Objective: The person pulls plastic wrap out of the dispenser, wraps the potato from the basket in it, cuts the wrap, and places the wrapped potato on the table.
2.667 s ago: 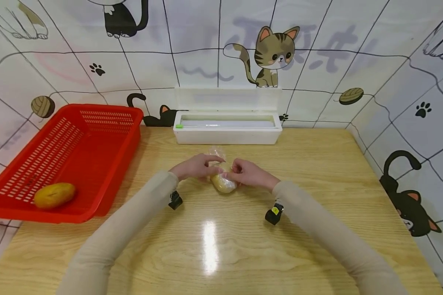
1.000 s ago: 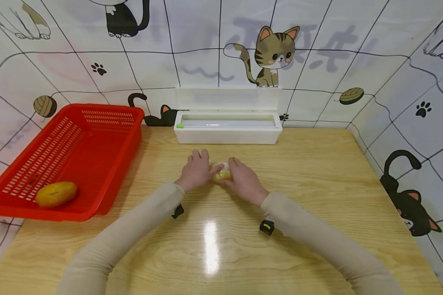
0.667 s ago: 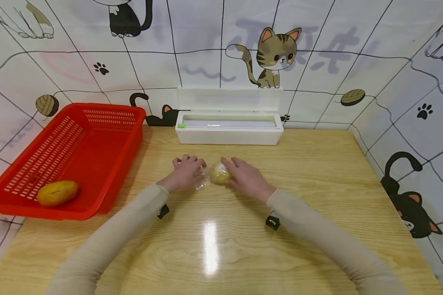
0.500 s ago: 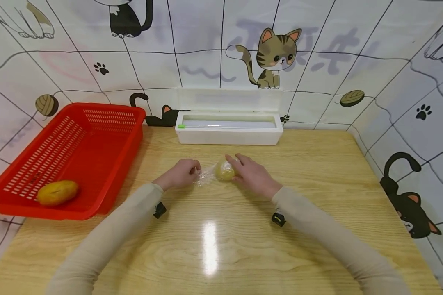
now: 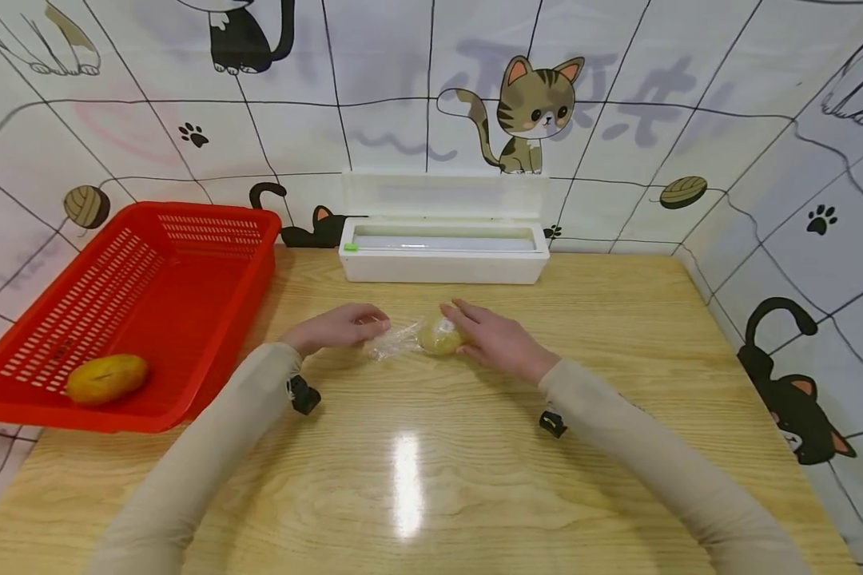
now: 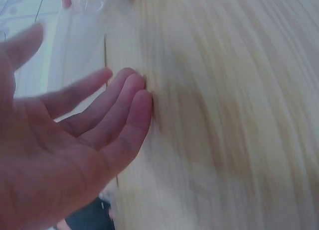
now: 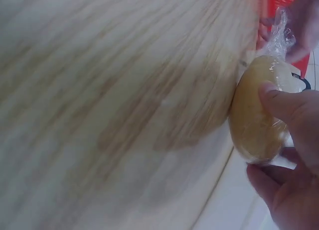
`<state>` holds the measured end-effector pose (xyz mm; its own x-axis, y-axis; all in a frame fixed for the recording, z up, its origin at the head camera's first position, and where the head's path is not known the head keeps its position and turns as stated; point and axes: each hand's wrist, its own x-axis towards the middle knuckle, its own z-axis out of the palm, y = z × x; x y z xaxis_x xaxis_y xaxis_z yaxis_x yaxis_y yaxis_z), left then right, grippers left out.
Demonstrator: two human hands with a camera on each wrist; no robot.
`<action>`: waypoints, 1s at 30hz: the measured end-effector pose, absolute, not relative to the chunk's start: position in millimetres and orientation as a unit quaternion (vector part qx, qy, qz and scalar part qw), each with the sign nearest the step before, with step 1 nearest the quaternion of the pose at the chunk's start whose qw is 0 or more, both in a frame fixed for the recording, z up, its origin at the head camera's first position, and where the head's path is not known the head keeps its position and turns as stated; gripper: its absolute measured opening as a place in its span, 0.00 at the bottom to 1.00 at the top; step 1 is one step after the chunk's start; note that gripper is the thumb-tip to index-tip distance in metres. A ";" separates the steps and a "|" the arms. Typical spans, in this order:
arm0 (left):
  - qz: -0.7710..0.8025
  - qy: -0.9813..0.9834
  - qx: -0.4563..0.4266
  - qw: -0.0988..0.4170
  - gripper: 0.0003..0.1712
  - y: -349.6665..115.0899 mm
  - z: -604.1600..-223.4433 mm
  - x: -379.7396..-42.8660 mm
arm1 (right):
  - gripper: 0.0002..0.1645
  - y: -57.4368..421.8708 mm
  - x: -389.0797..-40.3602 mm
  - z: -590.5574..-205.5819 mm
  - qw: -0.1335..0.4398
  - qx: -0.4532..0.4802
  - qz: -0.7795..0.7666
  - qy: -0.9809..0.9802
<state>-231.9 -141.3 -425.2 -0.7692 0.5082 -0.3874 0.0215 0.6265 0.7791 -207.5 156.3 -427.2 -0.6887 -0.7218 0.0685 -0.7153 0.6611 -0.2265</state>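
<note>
An oval, yellow, potato-like thing [image 5: 440, 339] wrapped in cling film lies on the wooden table, its loose film tail [image 5: 395, 342] pointing left. My right hand [image 5: 499, 339] holds it from the right; in the right wrist view the thumb [image 7: 279, 101] presses its side and the fingers curl at its near end. My left hand [image 5: 340, 327] is beside the end of the film tail. Seen in the left wrist view, that hand [image 6: 75, 125] has slightly bent, spread fingers with nothing between them.
A red basket [image 5: 248, 295] stands at the left with a yellow oval fruit or potato [image 5: 108, 379] inside. Behind the hands, against the cat-patterned wall covering, sits a white cling film box [image 5: 442, 267], its lid raised and a green cutter tab at its left end.
The hands moved from working together over the wrapped thing to apart. My left hand drew the film tail out leftward, then loosened its fingers; my right hand shifted slightly right with the thing.
</note>
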 end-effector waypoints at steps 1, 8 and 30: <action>0.394 0.856 0.153 0.296 0.26 -136.8 -425.4 -233.2 | 0.43 155.7 -207.6 -427.7 0.011 -0.395 -0.094 0.914; 0.345 0.880 0.171 0.277 0.18 -105.0 -429.2 -238.2 | 0.42 142.4 -204.4 -425.2 0.017 -0.405 0.036 0.913; 0.272 0.890 0.240 0.278 0.20 -89.8 -418.3 -239.7 | 0.37 133.1 -199.2 -414.0 -0.027 -0.414 0.103 0.904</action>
